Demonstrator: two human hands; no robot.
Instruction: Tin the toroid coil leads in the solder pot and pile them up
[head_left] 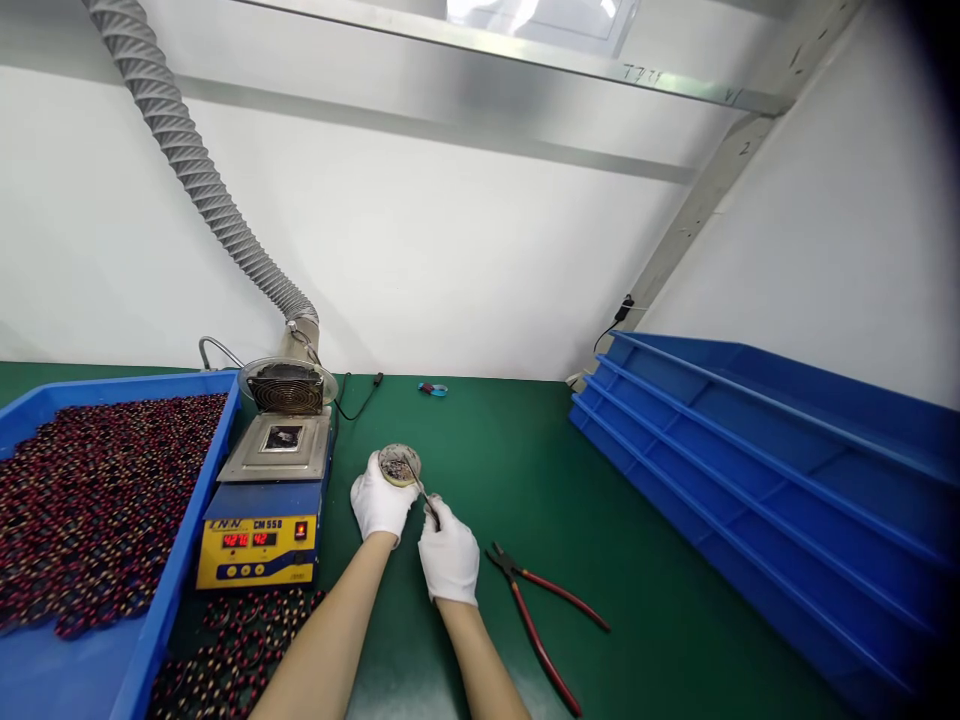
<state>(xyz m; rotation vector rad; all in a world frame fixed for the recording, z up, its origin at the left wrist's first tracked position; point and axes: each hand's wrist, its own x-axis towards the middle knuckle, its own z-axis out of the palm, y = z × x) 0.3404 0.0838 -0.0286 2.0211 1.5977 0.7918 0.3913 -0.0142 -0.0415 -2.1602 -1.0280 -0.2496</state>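
Observation:
My left hand (381, 502), in a white glove, is closed around a small round cup (389, 455) and tilts its mouth toward me. Greyish, crumbly bits lie inside the cup. In my white-gloved right hand (448, 553) is a thin dark-handled tool (426, 498), whose tip reaches into the cup; its exact kind I cannot make out. To the right of that hand, red-handled pliers (517, 575) lie spread on the green table. Left of my hands stands a blue and yellow solder pot (259, 545) with lit red digits and a square bath of shiny metal on top.
A blue tray (161, 620) full of small dark-red ring coils (97, 500) fills the left side. More loose coils (232, 650) lie before the solder pot. A ribbed grey duct (202, 185) comes down behind it. Stacked blue trays (750, 480) stand at right.

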